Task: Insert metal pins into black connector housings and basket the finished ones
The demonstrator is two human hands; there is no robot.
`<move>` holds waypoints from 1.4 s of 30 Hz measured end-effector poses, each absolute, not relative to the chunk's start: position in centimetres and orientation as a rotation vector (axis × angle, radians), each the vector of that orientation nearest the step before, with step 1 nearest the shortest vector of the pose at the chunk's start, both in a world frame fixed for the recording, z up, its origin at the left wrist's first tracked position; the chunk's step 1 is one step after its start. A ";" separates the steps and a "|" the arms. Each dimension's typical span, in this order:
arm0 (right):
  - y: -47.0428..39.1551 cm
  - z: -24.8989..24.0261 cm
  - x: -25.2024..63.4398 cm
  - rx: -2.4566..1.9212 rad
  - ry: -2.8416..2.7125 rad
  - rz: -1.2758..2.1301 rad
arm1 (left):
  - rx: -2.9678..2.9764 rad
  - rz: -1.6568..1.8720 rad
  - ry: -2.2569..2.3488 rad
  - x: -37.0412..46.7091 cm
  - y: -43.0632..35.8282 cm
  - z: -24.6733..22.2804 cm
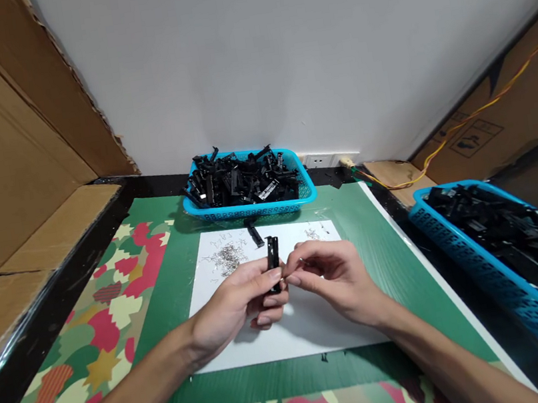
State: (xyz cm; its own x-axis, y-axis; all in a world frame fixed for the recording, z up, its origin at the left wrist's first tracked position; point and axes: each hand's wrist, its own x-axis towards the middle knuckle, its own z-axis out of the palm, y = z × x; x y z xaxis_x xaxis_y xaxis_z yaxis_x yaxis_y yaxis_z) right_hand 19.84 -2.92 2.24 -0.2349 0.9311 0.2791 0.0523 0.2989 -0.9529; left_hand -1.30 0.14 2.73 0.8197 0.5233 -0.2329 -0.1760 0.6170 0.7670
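My left hand [250, 293] grips a narrow black plastic part [273, 255], held upright over the white sheet [250, 346]. Thumb and forefinger of my right hand [330, 272] are pinched together against the part's lower right side. Whatever sits in that pinch is too small to name. Beyond my left hand lies a heap of tiny metal pieces [229, 257] on the sheet. A smaller scatter of tiny metal pieces [311, 233] is behind my right hand. Another black plastic part [254, 233] rests at the sheet's far edge.
A blue basket [250, 211] heaped with black plastic parts stands at the back by the wall. To the right is a second blue basket [504, 287] of black parts. Cardboard [9, 119] rises on the left. A yellow cable [412, 181] runs from the socket strip [324, 160].
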 end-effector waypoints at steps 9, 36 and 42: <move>-3.1 2.0 20.0 -0.980 -1.581 0.894 | 0.912 0.490 0.571 -1.3 0.4 2.0; -3.5 2.0 20.1 -0.906 -1.824 0.361 | 1.208 0.557 0.621 -1.3 0.1 2.2; -3.7 1.7 20.1 -0.917 -1.784 0.307 | 1.202 0.558 0.627 -1.4 0.0 2.3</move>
